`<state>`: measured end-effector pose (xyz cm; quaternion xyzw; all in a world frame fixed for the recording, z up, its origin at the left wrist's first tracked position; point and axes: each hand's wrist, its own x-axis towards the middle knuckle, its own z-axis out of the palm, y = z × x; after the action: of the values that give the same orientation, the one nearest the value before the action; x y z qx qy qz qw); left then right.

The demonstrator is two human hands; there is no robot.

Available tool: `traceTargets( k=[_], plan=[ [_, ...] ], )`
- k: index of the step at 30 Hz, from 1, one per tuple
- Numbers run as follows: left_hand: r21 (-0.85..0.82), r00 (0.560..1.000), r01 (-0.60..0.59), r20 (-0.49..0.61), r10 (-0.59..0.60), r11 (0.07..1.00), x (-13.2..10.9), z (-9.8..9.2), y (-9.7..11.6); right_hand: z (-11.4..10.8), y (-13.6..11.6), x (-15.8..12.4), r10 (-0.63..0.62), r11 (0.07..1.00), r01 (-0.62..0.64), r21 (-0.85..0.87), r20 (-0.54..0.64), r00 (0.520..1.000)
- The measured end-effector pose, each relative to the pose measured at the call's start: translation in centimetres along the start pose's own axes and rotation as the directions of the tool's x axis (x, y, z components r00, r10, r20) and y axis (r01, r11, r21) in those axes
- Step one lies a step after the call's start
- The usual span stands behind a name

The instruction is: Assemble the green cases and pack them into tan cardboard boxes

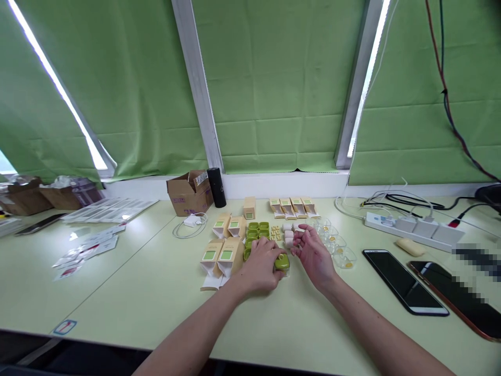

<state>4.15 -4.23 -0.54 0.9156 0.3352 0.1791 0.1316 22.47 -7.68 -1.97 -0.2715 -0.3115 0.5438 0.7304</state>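
My left hand (261, 265) is closed on a small green-topped container (282, 262) with a clear lower edge, resting on the table. My right hand (313, 256) is just right of it, palm turned left, fingers loosely curled and apart, with nothing visible in them. Its fingertips are beside small pale pinkish cubes (288, 242). Behind my left hand stand rows of small green square cups (258, 230), partly hidden by the hand. Tiny yellow-and-white pieces (275, 233) lie between cups and cubes. Clear plastic covers with yellow spots (343, 257) are right of my right hand.
Opened beige cartons (230, 254) stand left of the cups, with more cartons (293, 207) behind. Two phones (405, 282) and a power strip (413, 230) are at right. A cardboard box (190, 194), black cylinder (216, 187) and charger (192, 221) are at back left.
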Motion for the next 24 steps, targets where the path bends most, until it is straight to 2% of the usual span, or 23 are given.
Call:
traceTargets(
  k=[5, 8, 10, 11, 14, 18, 24],
  plan=[
    [-0.078, 1.0, 0.028, 0.012, -0.027, 0.997, 0.4, -1.2, -0.5, -0.1, -0.3, 0.2, 0.009, 1.0, -0.009, 0.016, -0.012, 1.0],
    [-0.165, 0.991, 0.074, -0.101, -0.092, 0.983, 1.5, -2.2, -1.3, -0.1, -0.5, 0.3, 0.009, 1.0, -0.009, 0.024, 0.011, 1.0],
    [-0.153, 0.978, 0.099, -0.166, -0.125, 0.983, 2.6, -2.8, -1.7, -0.1, -0.5, 0.4, 0.023, 0.999, -0.024, 0.03, 0.03, 0.999],
    [-0.119, 0.978, 0.11, -0.163, -0.129, 0.987, 3.3, -3.0, -1.9, -0.1, -0.4, 0.4, 0.034, 0.999, -0.035, 0.033, 0.037, 0.999],
    [0.088, 0.986, 0.164, -0.053, -0.16, 0.983, 5.7, -3.4, -2.5, -0.2, -0.3, 0.5, 0.062, 0.997, -0.064, 0.037, 0.054, 0.997],
    [0.184, 0.986, 0.16, 0.026, -0.168, 0.97, 9.4, -3.2, -3.7, -0.4, -0.1, 0.6, 0.097, 0.994, -0.099, 0.042, 0.06, 0.994],
    [0.299, 0.965, 0.168, 0.143, -0.218, 0.939, 14.2, -1.3, -6.2, -0.6, -0.2, 0.8, 0.117, 0.991, -0.123, 0.059, 0.083, 0.99]
  ],
)
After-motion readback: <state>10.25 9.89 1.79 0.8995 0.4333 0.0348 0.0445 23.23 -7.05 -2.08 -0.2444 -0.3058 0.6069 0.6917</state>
